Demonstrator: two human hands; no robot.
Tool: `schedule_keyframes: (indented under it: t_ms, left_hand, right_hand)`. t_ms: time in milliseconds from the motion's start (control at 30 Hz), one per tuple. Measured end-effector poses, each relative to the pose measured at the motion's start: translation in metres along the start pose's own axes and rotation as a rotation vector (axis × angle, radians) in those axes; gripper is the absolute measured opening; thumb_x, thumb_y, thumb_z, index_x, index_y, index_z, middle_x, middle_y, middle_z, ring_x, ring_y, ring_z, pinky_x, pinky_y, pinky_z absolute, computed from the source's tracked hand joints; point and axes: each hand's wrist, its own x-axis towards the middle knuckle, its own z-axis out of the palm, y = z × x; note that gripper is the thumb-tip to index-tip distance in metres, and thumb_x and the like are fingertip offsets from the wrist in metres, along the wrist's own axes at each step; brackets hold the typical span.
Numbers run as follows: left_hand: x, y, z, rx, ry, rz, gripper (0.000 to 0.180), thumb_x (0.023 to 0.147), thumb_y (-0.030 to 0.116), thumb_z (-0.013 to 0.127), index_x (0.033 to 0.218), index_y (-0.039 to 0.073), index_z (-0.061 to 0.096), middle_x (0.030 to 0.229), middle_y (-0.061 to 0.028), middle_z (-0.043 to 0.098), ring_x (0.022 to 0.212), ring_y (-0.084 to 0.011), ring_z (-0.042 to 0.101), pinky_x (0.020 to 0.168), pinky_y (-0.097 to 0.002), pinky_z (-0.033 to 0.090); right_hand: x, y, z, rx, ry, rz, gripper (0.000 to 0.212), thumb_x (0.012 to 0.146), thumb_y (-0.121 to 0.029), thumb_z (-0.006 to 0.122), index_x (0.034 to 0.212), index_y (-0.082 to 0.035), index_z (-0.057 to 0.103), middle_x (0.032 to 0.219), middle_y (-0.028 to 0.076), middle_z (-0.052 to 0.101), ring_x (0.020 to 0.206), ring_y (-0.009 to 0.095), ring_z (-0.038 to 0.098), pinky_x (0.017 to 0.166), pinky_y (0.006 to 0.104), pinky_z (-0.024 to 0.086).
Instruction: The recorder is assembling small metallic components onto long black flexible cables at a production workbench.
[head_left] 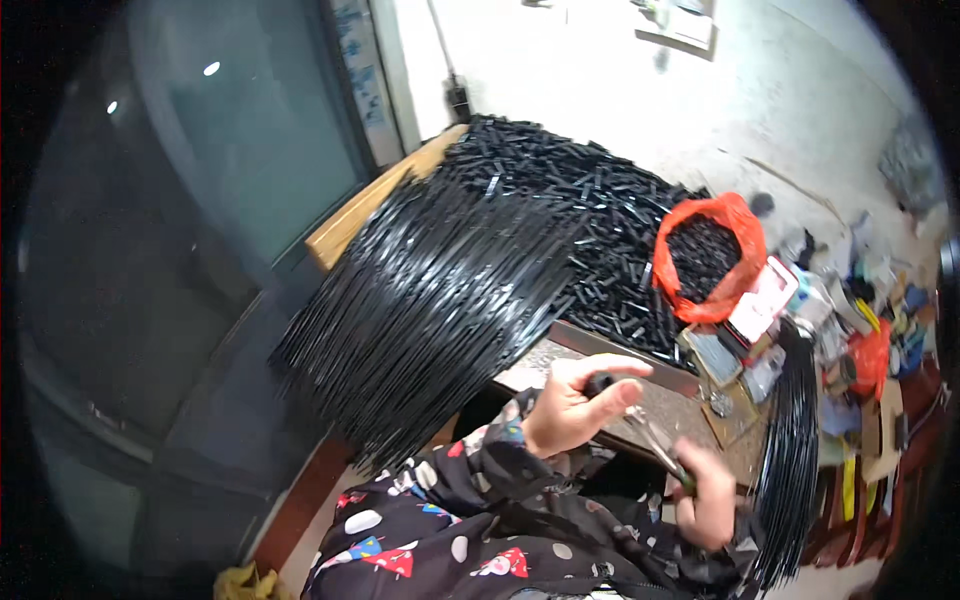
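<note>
In front of my body, my left hand (575, 405) is closed, with a small dark piece (600, 383) between thumb and forefinger. Lower and to the right, my right hand (708, 495) is wrapped round a slim hand tool with a metal shaft (652, 437) and a dark end. The shaft slants up toward the fingers of my left hand; blur hides its exact kind and whether its tip touches the dark piece. Beyond my left hand lies a wide layer of long, thin black rods (430, 290), side by side. A heap of short black tube pieces (620, 230) covers the table behind.
A red plastic bag (745, 225) of small black pieces stands at the heap's right, beside a lit phone (765, 300). A bundle of long black strands (790, 460) hangs over the right edge. A low strip (625, 358) borders the heap; a wooden board (385, 195) stands left.
</note>
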Motion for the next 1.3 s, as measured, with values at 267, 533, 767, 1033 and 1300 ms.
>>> schedule_keyframes:
  t_ms: [267, 533, 767, 1033, 1300]
  left_hand:
    - [0.007, -0.009, 0.000, 0.193, -0.073, 0.110, 0.043, 0.054, 0.023, 0.069, 0.088, 0.002, 0.051, 0.057, 0.0039, 0.042, 0.046, -0.0003, 0.031, 0.040, -0.0152, 0.025]
    - [-0.002, -0.004, -0.019, 0.093, -0.145, 0.043, 0.052, 0.044, 0.018, 0.075, 0.088, 0.001, 0.051, 0.059, 0.0078, 0.042, 0.046, 0.0021, 0.029, 0.039, -0.0117, 0.023]
    - [0.000, -0.003, -0.006, 0.162, -0.124, 0.047, 0.050, 0.043, 0.020, 0.075, 0.081, 0.000, 0.050, 0.052, 0.0069, 0.039, 0.043, 0.0021, 0.028, 0.036, -0.0123, 0.023]
    - [0.006, -0.006, -0.006, 0.092, -0.055, 0.218, 0.043, 0.047, 0.019, 0.073, 0.079, 0.001, 0.050, 0.049, 0.0058, 0.039, 0.043, 0.0012, 0.032, 0.039, -0.0138, 0.027]
    - [-0.005, 0.003, -0.002, 0.106, -0.089, -0.030, 0.030, 0.053, 0.009, 0.067, 0.077, 0.000, 0.052, 0.048, 0.0071, 0.036, 0.043, 0.0005, 0.028, 0.037, -0.0145, 0.020]
  right_hand:
    - [-0.003, 0.019, 0.031, 0.684, -0.387, 0.418, 0.044, 0.051, -0.004, 0.063, 0.088, 0.001, 0.040, 0.063, 0.006, 0.051, 0.051, 0.009, 0.048, 0.044, 0.0202, 0.038]
    - [-0.006, -0.012, 0.000, 0.938, -0.656, 0.599, 0.018, 0.073, -0.011, 0.045, 0.083, 0.004, 0.043, 0.061, 0.012, 0.051, 0.049, 0.019, 0.051, 0.050, 0.0256, 0.041]
    - [-0.004, -0.003, 0.024, 0.948, -0.599, 0.458, 0.041, 0.059, -0.001, 0.058, 0.095, -0.002, 0.038, 0.065, 0.005, 0.049, 0.052, 0.012, 0.050, 0.046, 0.0248, 0.040]
    - [-0.013, -0.026, 0.029, 0.471, -0.258, 0.326, 0.026, 0.070, -0.004, 0.045, 0.096, 0.000, 0.042, 0.076, 0.008, 0.049, 0.066, 0.013, 0.047, 0.059, 0.0258, 0.038]
    - [-0.008, -0.008, 0.008, 1.317, -0.744, 0.542, 0.048, 0.078, -0.007, 0.036, 0.120, -0.007, 0.014, 0.091, 0.010, 0.046, 0.070, 0.012, 0.048, 0.063, 0.0236, 0.039]
